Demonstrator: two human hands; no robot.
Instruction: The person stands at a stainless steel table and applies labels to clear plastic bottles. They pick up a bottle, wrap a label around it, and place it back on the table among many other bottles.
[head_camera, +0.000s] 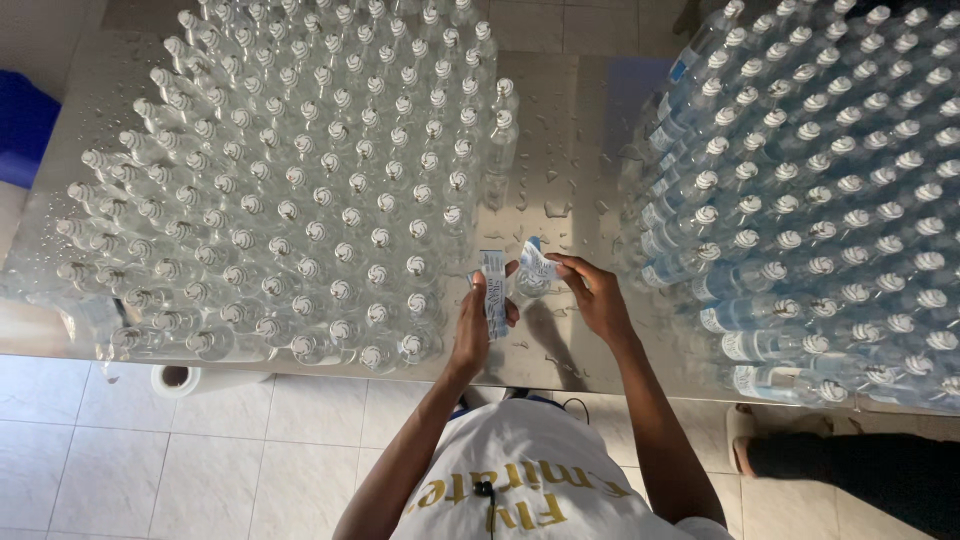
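Fingers of left hand (478, 318) pinch a label strip (494, 290); right hand (592, 295) grips a half-hidden bottle (533, 272).

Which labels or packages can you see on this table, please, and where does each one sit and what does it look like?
Label strip: upright in the left hand, narrow, white with blue print.
Label on bottle: at the right hand, on a clear bottle, pale blue and white.
Labelled bottles: crowded on the right side of the table, clear with white caps, blue-white bands.
Unlabelled bottles: massed on the left, clear, white caps.
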